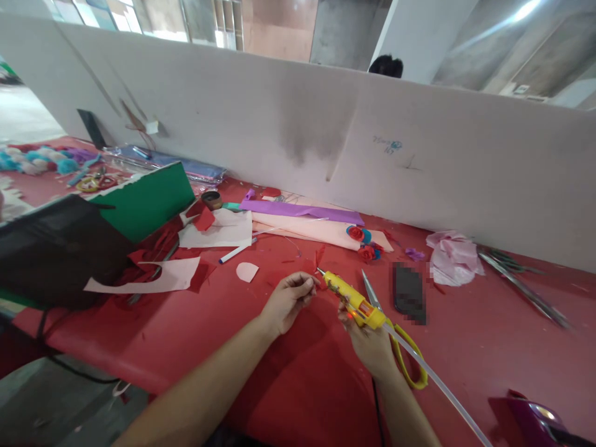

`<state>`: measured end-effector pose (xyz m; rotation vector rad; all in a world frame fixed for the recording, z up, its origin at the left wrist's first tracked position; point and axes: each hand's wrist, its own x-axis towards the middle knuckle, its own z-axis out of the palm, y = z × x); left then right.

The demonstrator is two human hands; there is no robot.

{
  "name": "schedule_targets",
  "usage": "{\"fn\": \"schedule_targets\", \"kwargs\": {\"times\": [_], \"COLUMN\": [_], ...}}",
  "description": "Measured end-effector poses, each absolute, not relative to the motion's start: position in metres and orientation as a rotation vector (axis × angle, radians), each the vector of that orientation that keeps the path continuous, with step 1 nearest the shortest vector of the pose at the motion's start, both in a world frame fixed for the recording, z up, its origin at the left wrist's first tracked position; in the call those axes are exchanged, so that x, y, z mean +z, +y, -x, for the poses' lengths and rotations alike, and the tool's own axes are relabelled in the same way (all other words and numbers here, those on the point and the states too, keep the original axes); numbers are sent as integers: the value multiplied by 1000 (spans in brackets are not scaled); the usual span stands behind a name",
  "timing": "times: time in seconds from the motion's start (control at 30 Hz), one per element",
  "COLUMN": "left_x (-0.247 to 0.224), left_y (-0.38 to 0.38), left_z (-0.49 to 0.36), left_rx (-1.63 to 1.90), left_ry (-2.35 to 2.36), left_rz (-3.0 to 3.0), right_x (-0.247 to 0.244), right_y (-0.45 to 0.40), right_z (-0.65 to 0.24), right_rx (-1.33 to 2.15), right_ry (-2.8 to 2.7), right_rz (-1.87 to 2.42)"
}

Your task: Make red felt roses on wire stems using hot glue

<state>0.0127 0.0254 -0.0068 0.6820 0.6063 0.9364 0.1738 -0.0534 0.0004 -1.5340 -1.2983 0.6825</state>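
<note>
In my right hand is a yellow hot glue gun, its nozzle pointing up and to the left. A long translucent glue stick trails out of its back end. My left hand is closed in a pinch just left of the nozzle; what sits between the fingertips is too small to make out. A thin red scrap shows just beyond the nozzle. Yellow-handled scissors lie partly under the glue gun and my right hand. A dark, blurred-out phone-like object is to their right.
Red and blue paper flowers rest by a purple paper strip at the back. White paper pieces, a marker and a green board are left. Pink crumpled plastic and a purple device are right. A white partition stands behind.
</note>
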Motion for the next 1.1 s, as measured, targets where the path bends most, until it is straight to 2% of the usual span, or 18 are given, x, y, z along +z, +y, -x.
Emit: {"fn": "schedule_targets", "kwargs": {"times": [0.77,1.1], "left_x": [-5,-6], "left_y": [25,24], "left_z": [-13,-13], "left_rx": [935,926], "left_ry": [621,583], "left_rz": [-671,-647], "right_x": [9,-2], "right_y": [-59,-58], "right_z": [-175,-172], "right_rx": [652,656], "right_ry": [-1268,-1245], "right_rz": [1553,1537]}}
